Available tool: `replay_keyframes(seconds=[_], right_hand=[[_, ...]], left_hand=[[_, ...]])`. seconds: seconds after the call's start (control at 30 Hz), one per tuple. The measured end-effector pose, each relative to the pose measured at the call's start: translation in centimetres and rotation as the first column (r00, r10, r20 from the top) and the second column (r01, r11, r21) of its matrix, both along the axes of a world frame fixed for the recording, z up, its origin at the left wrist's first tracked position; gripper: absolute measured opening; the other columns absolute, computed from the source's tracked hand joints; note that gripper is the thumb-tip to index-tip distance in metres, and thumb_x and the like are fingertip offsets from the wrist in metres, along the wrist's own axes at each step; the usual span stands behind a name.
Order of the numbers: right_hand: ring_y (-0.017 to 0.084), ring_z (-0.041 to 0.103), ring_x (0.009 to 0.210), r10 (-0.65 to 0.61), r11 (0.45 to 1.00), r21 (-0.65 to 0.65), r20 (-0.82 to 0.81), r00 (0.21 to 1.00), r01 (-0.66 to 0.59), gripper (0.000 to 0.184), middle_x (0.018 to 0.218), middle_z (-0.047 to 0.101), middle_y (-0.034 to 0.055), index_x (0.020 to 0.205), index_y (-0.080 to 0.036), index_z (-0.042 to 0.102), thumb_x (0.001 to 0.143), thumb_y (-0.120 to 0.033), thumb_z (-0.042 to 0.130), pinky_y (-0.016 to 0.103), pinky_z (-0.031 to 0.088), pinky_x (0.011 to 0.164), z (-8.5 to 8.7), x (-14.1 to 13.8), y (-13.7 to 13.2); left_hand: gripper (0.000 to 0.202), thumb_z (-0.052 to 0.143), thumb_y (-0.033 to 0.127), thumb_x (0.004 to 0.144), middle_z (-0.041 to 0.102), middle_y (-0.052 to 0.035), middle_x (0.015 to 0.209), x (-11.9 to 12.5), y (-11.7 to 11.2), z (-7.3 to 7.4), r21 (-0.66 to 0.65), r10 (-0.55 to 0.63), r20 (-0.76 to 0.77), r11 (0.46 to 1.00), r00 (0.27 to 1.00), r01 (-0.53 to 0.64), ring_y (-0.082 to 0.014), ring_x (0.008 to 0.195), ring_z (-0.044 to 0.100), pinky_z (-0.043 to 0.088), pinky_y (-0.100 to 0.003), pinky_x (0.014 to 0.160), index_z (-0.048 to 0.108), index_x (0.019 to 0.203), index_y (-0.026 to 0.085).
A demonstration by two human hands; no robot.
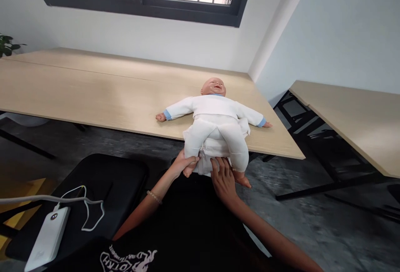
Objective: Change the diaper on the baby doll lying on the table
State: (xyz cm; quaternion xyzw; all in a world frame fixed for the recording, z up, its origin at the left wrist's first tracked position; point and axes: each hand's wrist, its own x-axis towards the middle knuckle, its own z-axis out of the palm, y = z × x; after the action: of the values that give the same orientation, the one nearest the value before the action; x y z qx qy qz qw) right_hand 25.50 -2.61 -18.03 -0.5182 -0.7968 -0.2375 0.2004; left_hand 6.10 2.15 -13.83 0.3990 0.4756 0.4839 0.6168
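Power bank point(46, 238) on black chair point(78, 180), far left. Left hand point(184, 164) clenched under raised thigh of baby doll point(215, 109); right hand point(222, 178) spread on diaper point(214, 153). Doll supine at edge of pale wood table point(93, 93), long axis pointing away, head toward window wall point(140, 43).

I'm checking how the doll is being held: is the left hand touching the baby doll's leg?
Touching. The head view shows the left hand pressed against the white-clothed baby doll's leg near its foot, with no gap between them.

Below left hand point(184, 164): black T-shirt point(175, 226), white lettering point(121, 259) upside down, partly legible, "OTKH"; white emblem point(145, 259) adjacent.
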Motion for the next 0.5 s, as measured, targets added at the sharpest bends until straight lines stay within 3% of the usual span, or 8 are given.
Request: replay_keyframes(seconds=[0.2,0.33,0.4,0.5], right_hand=[[0.035,0.043,0.137,0.087,0.987,0.146,-0.113,0.99,-0.07,0.049,0.138,0.049,0.0206,0.144,-0.014,0.045,0.096,-0.016,0.053,0.051,0.049,0.105,-0.3,0.4,-0.2],[0.036,0.036,0.145,0.178,0.972,0.172,-0.113,0.978,-0.157,0.051,0.141,0.047,0.0179,0.144,-0.02,0.044,0.094,-0.01,0.047,0.053,0.048,0.105,0.1,0.6,-0.8],[0.035,0.04,0.143,0.196,0.968,0.179,-0.118,0.973,-0.174,0.05,0.139,0.051,0.0166,0.141,-0.019,0.048,0.094,-0.006,0.043,0.053,0.048,0.105,0.4,0.7,-0.9],[0.029,0.058,0.125,0.29,0.954,0.124,-0.154,0.945,-0.273,0.04,0.124,0.065,0.0125,0.131,-0.014,0.057,0.097,-0.007,0.037,0.049,0.046,0.108,2.0,1.0,-1.1]], left_hand=[[0.044,0.081,0.026,0.054,0.07,-0.0016,0.078,-1.1,0.0,0.7,-0.049,-0.01,0.166,0.999,0.986,0.019,-0.0156,0.069,0.063,0.052,-0.027,0.07,0.064,0.092,0.013],[0.045,0.082,0.022,0.055,0.074,-0.0022,0.089,-1.1,0.1,1.1,-0.032,-0.017,0.264,0.999,0.964,0.026,-0.0159,0.077,0.066,0.053,-0.026,0.079,0.067,0.098,0.015],[0.045,0.081,0.022,0.057,0.075,-0.002,0.092,-1.0,-0.1,1.4,-0.029,-0.023,0.289,0.999,0.957,0.033,-0.016,0.081,0.067,0.053,-0.026,0.082,0.068,0.099,0.016],[0.043,0.082,0.023,0.057,0.074,-0.0025,0.09,-1.0,-0.3,1.7,-0.04,-0.023,0.262,0.999,0.965,0.035,-0.0159,0.081,0.067,0.052,-0.026,0.082,0.068,0.097,0.015]])
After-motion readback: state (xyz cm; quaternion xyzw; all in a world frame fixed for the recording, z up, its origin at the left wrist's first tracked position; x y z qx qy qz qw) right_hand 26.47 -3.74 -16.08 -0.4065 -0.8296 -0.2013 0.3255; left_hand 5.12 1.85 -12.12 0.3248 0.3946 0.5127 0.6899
